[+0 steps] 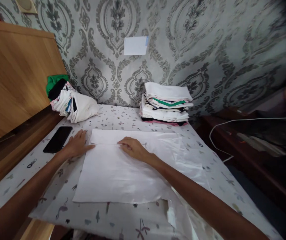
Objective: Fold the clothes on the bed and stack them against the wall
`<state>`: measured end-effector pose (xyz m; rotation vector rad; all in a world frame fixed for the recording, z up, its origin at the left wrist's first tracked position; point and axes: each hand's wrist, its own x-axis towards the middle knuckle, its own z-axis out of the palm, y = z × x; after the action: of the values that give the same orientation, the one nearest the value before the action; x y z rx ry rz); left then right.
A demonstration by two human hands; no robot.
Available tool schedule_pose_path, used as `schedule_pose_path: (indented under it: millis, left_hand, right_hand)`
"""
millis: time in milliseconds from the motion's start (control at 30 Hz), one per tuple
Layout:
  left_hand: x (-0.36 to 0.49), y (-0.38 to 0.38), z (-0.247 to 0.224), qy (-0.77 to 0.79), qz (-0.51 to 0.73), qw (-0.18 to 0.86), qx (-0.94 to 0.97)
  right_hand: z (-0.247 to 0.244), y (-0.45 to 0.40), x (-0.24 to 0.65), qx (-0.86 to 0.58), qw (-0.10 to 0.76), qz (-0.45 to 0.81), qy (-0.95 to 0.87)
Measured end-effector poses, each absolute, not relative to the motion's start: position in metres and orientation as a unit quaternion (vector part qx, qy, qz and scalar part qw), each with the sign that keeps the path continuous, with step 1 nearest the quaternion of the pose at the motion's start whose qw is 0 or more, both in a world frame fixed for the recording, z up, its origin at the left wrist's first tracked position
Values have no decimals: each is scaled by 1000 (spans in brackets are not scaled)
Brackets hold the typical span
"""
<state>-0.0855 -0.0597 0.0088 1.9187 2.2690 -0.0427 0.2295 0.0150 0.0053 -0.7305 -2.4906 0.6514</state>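
Note:
A white garment (pixel 113 173) lies spread on the patterned cover, with a narrow strip folded over along its far edge. Its right side is loose and wrinkled, and part of it hangs toward the near edge; whether it is a shirt I cannot tell. At the far left corner of the garment, my left hand (pixel 78 145) rests flat with its fingers stretched out, the thumb touching the cloth. My right hand (pixel 134 148) is closed, its fingertips pinching the edge of the folded strip near the middle.
A black phone (pixel 58 139) lies left of my left hand. A neat stack of folded clothes (pixel 166 105) stands at the back right. A looser clothes pile (pixel 75 103) sits back left against a wooden panel (pixel 15 73). A white cable (pixel 215 128) runs along the right.

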Motion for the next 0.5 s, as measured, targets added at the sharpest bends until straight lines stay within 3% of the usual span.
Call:
schedule_pose_path:
  millis: [100,200,333,500]
  left_hand:
    - [-67,-51,23,719,29,58,692]
    - [-21,-32,27,630,89,74,768]
    - [20,-7,14,599,62,140,786]
    - [-10,-2,-6,651,28,93,753]
  right_hand:
    - [5,33,248,-352,253,210,-877]
    - [-2,50,263,-425,205,118,-874]
    - [-19,54,272,-436,103,82,-890]
    - [-26,48,274,-439,84,97,-890]
